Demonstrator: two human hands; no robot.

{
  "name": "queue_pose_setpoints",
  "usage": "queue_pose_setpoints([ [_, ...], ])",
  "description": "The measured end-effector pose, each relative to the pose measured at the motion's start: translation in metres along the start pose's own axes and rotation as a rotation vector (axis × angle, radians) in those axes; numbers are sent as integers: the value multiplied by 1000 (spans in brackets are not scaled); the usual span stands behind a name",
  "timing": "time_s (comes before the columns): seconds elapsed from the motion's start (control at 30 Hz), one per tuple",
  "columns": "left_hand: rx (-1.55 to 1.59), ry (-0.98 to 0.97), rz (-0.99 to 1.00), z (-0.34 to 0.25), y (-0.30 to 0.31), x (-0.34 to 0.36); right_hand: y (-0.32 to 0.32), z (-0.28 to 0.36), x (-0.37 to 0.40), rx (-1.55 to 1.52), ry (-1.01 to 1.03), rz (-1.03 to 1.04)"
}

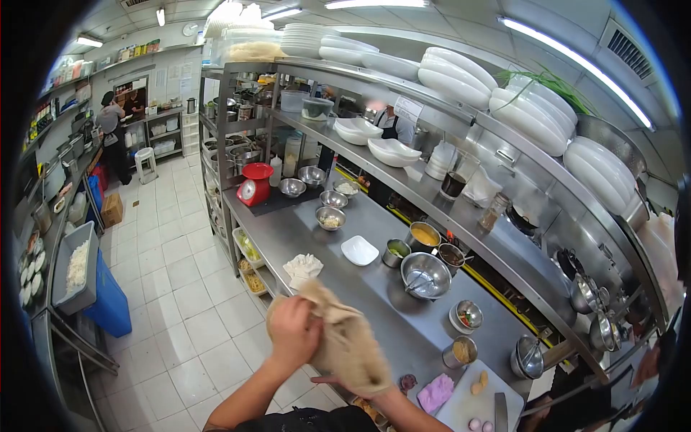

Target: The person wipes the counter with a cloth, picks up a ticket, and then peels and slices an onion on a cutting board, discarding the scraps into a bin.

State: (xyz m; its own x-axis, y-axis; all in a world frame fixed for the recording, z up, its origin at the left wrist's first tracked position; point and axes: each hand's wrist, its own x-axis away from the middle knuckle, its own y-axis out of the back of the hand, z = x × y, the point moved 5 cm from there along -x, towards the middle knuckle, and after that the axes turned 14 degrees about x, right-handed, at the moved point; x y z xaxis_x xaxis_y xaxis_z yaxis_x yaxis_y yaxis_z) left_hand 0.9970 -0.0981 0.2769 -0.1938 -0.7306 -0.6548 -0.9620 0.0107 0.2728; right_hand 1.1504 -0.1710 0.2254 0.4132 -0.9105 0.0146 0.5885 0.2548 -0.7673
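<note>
A beige cloth [349, 342] hangs between my two hands above the front edge of the steel counter [360, 288]. My left hand [296, 327] has its fingers closed on the cloth's upper left part. Most of my right hand [360, 389] is behind the cloth's lower end; some fingers show at its left side, but their grip is hidden. Just beyond the cloth lies a crumpled white cloth [303, 267]. To the right, a purple cloth [435, 392] rests beside a white cutting board [471, 403] with a knife [501, 412] on it.
Metal bowls [426, 275], a white square dish [359, 250] and a red scale [255, 184] stand on the counter. A steel shelf [432, 194] with stacked white plates [453, 78] runs above. One person [111, 129] stands at the far left; another [396, 126] is behind the shelf.
</note>
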Motion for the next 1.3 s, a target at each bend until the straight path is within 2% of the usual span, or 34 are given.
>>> queue_pose_setpoints([
  [0.03,-226,-112,33,-10,-19,1,-5,-1,-5,-71,-11,14],
  [0.07,-228,-110,41,-12,-41,10,61,-23,-19,-122,72,-117],
  [0.1,-160,-77,105,-11,-67,24,88,-32,-34,-125,78,-116],
  [0.17,-97,-54,184,-1,-106,18,126,-21,-52,265,456,-142],
  [0.2,414,130,63,12,-114,7,57,34,-30,928,909,-602],
  [0.23,916,331,-59,23,-122,0,57,51,-38,905,915,-616],
  [0.3,927,328,-92,27,-130,-26,64,75,-46,1038,822,-696],
  [0.33,720,275,-92,24,-131,-43,54,96,-49,955,929,-689],
  [0.37,515,219,-88,22,-133,-55,50,114,-48,941,931,-704],
  [0.4,952,370,-174,44,-150,-61,41,135,-40,1107,1034,-680],
  [0.43,954,374,-156,42,-156,-72,30,155,-31,1281,1137,-650],
  [0.5,566,-75,168,5,-169,-109,16,193,-12,1349,1225,-664],
  [0.53,701,110,199,-2,-182,-126,14,209,-1,1423,1240,-644],
  [0.57,714,100,206,-11,-183,-153,16,224,6,1500,1253,-622],
  [0.63,917,295,780,-26,-211,-208,34,242,26,1586,1254,-681],
  [0.7,632,-112,517,-22,-215,-276,34,263,44,1757,1289,-767],
  [0.73,697,-107,402,-13,-213,-310,24,272,53,1860,1330,-796],
  [0.8,812,-107,198,11,-205,-368,49,276,79,1542,1132,-1040],
  [0.83,857,-122,109,22,-194,-393,30,282,55,1552,1135,-1051],
  [0.9,740,-370,-101,28,-157,-432,-5,302,50,1720,1283,-1102],
  [1.03,776,-478,-260,52,-112,-498,-97,342,-22,2092,1544,-1163],
  [1.07,992,-299,-276,70,-118,-514,-129,372,-6,2179,1606,-1170],
  [1.1,1198,-113,-289,86,-124,-527,-137,376,-20,2261,1670,-1170],
  [1.13,1318,29,-145,86,-130,-526,-163,385,-57,2341,1735,-1168],
  [1.17,1422,113,-59,88,-141,-528,-184,416,-56,2419,1803,-1163],
  [1.23,1657,242,110,91,-157,-530,-233,544,-18,2567,1945,-1142],
  [1.27,1791,283,191,91,-161,-531,-263,573,-50,2639,2023,-1122],
  [1.3,1773,275,199,95,-163,-532,-289,581,-84,2709,2109,-1093],
])
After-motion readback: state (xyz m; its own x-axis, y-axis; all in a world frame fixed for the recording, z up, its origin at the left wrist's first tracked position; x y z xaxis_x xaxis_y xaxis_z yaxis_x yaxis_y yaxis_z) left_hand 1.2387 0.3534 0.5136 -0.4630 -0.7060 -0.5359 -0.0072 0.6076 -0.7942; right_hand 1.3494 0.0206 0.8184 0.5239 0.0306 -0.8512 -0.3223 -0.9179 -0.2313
